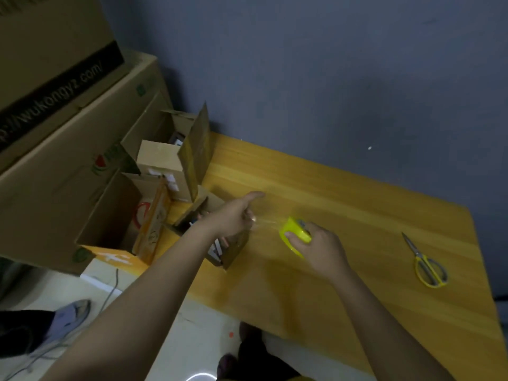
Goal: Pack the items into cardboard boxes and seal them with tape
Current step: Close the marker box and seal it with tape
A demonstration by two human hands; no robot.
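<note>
- A yellow roll of clear packing tape (pixel 295 237) sits low over the middle of a yellow wooden table (pixel 343 204), gripped in the right hand (pixel 320 247), whose fingers curl round its rim.
- The left hand (pixel 233 217) is just left of the roll, pinching the free end of a clear tape strip (pixel 265 222) stretched between hand and roll; its index finger points away toward the far side.
- To do this step well, I judge the strip should be kept taut and flat so it does not fold onto itself, then drawn out long enough to span a box seam before cutting.
- Yellow-handled scissors (pixel 426 261) lie well apart to the right, near the table's right edge.
- A small open cardboard box (pixel 231 250) lies partly under the left forearm; it holds a few items, too blurred to name.
- Farther left and beyond it stand more small open cardboard boxes (pixel 165 160) with raised flaps; their contents are mostly hidden.
- A large open carton (pixel 110 215) at the left holds something red and white.
- Large closed cartons (pixel 55 105) are stacked at the far left.
</note>
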